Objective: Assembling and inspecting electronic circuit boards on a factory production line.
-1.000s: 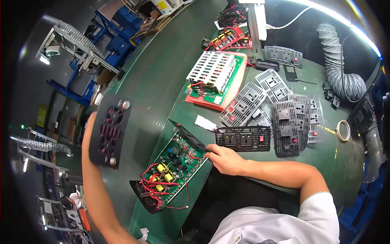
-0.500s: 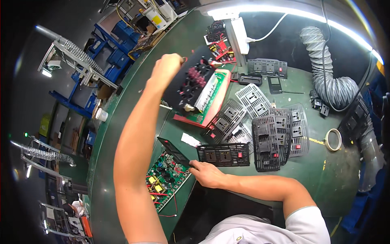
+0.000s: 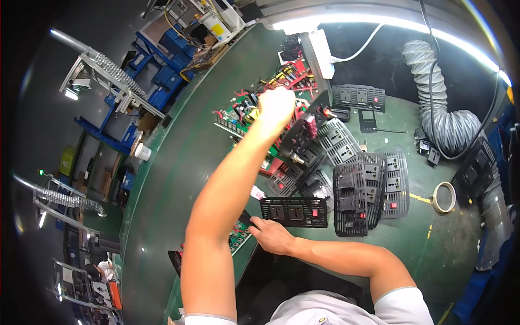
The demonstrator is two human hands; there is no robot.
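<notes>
My left hand (image 3: 277, 105) is closed over a wired circuit board (image 3: 238, 116) at the back of the bench; its fingertips are hidden among the red wires. A black end panel (image 3: 303, 130) with a fan and metal terminals stands tilted at that board's right side. Closer to me, my right hand (image 3: 273, 236) has its fingers closed at the corner of a dark panel (image 3: 245, 218). That panel stands at the edge of a second green circuit board (image 3: 239, 237), mostly hidden by my left forearm. Beside my right hand lies a black socket panel (image 3: 295, 212) with a red switch.
Several socket panels (image 3: 357, 195) lie overlapped on the green bench (image 3: 168, 189). A tape roll (image 3: 444, 197) sits at the right, near a grey flexible duct (image 3: 441, 108). More red-wired parts (image 3: 295, 73) stand beside a white power strip (image 3: 322, 54); a white cup (image 3: 142, 151) is at the far left edge.
My left hand has moved right, and the fan panel has turned and shifted right and down, exposing the wired board. My right hand stays by the near panel, while my forearm now covers most of its board.
</notes>
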